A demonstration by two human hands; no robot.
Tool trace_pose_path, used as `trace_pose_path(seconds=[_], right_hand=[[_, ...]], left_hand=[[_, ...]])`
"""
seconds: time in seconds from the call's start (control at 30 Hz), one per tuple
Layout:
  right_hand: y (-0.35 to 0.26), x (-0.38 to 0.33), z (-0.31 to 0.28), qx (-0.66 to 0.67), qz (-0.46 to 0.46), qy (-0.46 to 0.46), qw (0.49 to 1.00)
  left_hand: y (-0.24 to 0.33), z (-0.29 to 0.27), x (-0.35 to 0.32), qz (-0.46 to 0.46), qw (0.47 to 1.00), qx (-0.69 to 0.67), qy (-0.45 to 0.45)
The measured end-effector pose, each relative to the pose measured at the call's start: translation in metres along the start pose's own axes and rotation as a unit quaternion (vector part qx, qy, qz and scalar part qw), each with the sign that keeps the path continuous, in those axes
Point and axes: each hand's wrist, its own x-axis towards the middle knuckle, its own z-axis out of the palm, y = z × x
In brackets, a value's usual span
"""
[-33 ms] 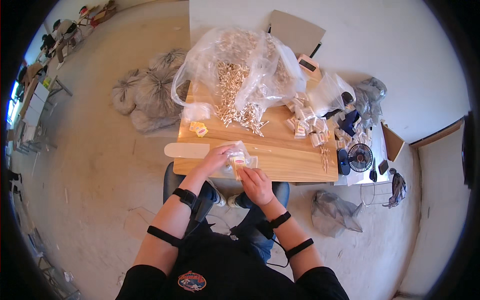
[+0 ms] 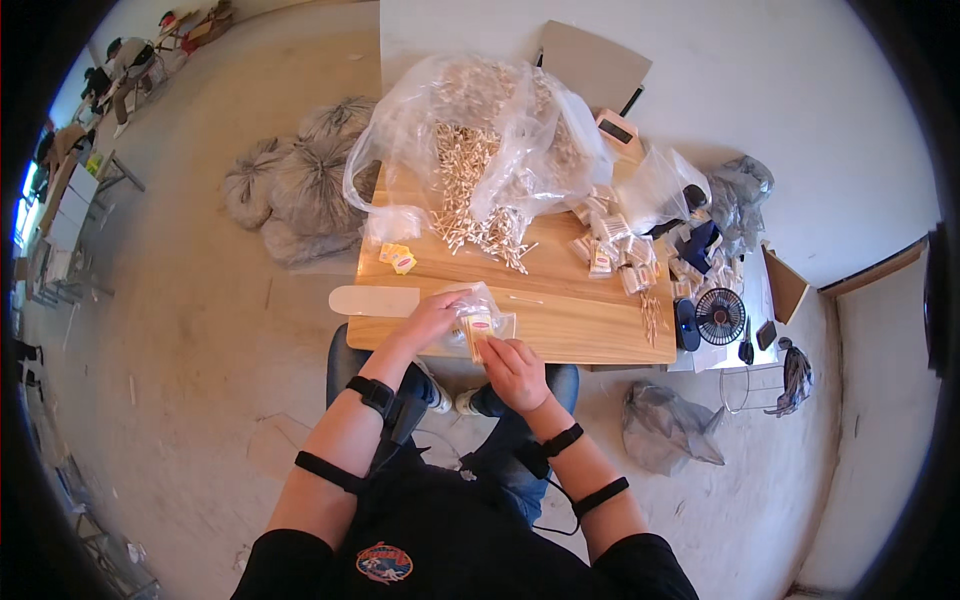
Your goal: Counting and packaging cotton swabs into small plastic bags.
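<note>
At the table's near edge, my left hand (image 2: 430,318) grips a clear plastic bag (image 2: 480,296) by its upper left side. My right hand (image 2: 515,372) pinches the lower end of a bundle of cotton swabs (image 2: 475,346), which lies partly within the bag. A small yellow-and-white card with a red mark (image 2: 479,324) shows through the plastic over the swabs. My right fingertips are partly hidden against the bundle. Just beyond, a single swab (image 2: 526,299) lies on the wooden table (image 2: 590,325). More yellow cards (image 2: 400,260) rest to the left.
A big open plastic bag (image 2: 385,165) spills loose cotton swabs (image 2: 470,185) across the table's far side. Filled packets (image 2: 612,240) are heaped at right, near a small black fan (image 2: 720,315). Grey sacks (image 2: 310,185) sit on the floor at left; another plastic bag (image 2: 665,430) lies at right.
</note>
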Motion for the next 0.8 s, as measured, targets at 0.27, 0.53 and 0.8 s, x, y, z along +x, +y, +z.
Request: trace_pose_path(seconds=[0.27, 0.53, 0.8], right_hand=[[0.014, 0.005, -0.004, -0.001, -0.099, -0.041, 0.994], [0.022, 0.026, 0.009, -0.018, -0.102, -0.079, 0.991], [0.027, 0.027, 0.031, 0.029, -0.091, -0.076, 0.993]], left_hand=[[-0.003, 0.000, 0.005, -0.003, 0.999, 0.045, 0.010], [0.023, 0.006, -0.002, -0.046, 0.998, 0.030, -0.014], [0.013, 0.018, -0.012, 0.083, 0.876, 0.470, 0.071]])
